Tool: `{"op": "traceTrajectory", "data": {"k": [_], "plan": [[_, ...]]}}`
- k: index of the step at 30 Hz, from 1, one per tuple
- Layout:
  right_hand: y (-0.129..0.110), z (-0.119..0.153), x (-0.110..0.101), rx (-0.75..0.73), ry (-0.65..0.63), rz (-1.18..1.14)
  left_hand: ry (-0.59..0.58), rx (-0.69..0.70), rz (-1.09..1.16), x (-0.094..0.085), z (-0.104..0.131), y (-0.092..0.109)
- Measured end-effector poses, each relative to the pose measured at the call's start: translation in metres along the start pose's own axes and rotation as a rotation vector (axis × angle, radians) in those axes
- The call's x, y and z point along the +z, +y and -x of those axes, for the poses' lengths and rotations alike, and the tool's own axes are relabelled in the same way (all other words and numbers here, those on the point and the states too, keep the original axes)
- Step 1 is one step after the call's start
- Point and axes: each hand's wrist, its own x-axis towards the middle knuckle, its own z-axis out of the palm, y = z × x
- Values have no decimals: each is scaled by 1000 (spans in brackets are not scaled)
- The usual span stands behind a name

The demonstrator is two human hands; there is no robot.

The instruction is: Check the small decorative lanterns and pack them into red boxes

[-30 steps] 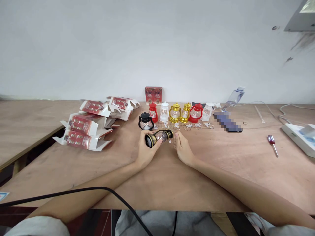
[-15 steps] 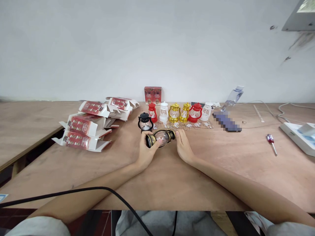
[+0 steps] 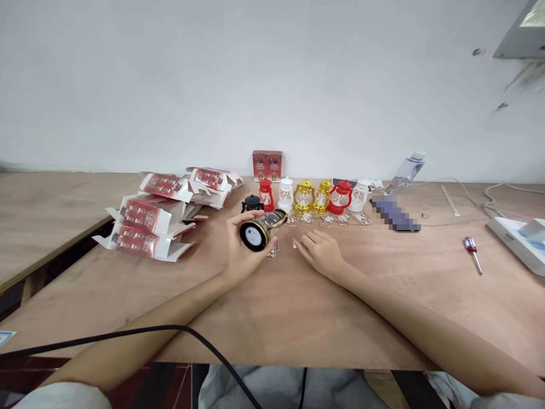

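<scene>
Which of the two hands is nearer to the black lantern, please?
Left. The left hand is just in front of the black lantern, holding a bronze-coloured lantern there; the right hand is farther off, to the black lantern's right and nearer the person.

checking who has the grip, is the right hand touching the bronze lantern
Apart. The head view shows tabletop between the right hand and the bronze lantern.

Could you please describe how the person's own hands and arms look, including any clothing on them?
Both the left hand and right hand are bare: no gloves, rings or watch show. Light grey sleeves show at the bottom edge, leaving the forearms uncovered. A black cable crosses in front of the left forearm.
</scene>
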Motion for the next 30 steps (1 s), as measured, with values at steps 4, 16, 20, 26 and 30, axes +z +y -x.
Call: {"op": "traceTrajectory", "data": {"k": [4, 16, 20, 26, 30], "plan": [[-11, 2, 0, -20, -137, -14, -165, 296, -230, -8, -1, 5], [-27, 6, -20, -11, 336, -496, -305, 253, -549, -10, 9, -7], [-33, 6, -20, 72, 331, -619, -362, 259, -586, -7, 18, -12], [-33, 4, -22, 17, 328, -671, -402, 324, -496, -3, 17, -5], [-34, 4, -23, -82, 334, -664, -389, 346, -505, -3, 16, -6]]}}
